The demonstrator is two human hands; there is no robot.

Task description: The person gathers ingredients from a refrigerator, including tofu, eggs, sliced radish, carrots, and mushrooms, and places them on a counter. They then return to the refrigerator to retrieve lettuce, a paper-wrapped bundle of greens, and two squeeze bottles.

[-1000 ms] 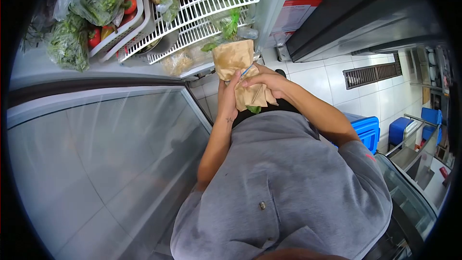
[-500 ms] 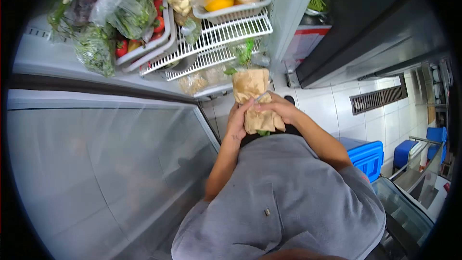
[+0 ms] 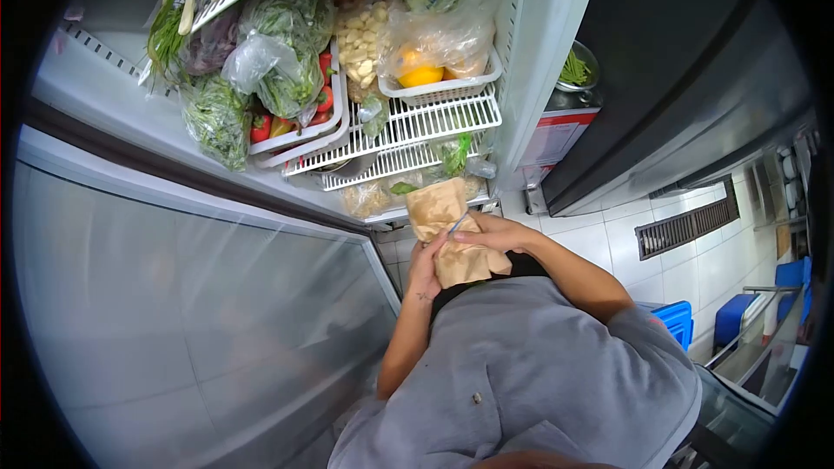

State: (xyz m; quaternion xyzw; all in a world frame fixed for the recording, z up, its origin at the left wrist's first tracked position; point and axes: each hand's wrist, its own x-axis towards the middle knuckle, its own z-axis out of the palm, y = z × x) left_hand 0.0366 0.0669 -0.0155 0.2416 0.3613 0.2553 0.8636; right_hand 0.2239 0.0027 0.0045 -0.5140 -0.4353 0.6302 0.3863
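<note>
In front of my waist is a bundle wrapped in crumpled brown paper (image 3: pixel 439 207), its upper part darkened by damp-looking patches. A little green leaf shows at its lower end. My left hand (image 3: pixel 425 269) is closed around the left side of the wrapping. From the right, my right hand (image 3: pixel 493 233) grips its middle, fingers bent over the paper. Between the hands a thin pale-blue strip (image 3: pixel 458 223) crosses the wrapping; what it is, I cannot make out. Both thumbs lie close to this strip.
An open fridge holds wire shelves (image 3: pixel 434 122), a basket with oranges (image 3: pixel 421 75) and bagged greens (image 3: pixel 217 122). Red peppers (image 3: pixel 261 128) lie in a white tray. The glass door (image 3: pixel 200 295) stands at left. A dark cabinet (image 3: pixel 686 61), floor grate (image 3: pixel 686 233) and blue bin (image 3: pixel 676 323) are at right.
The view has tilted up, so the fridge contents and the bundle sit lower in the picture. Both hands still hold the bundle, its top now leaning further left.
</note>
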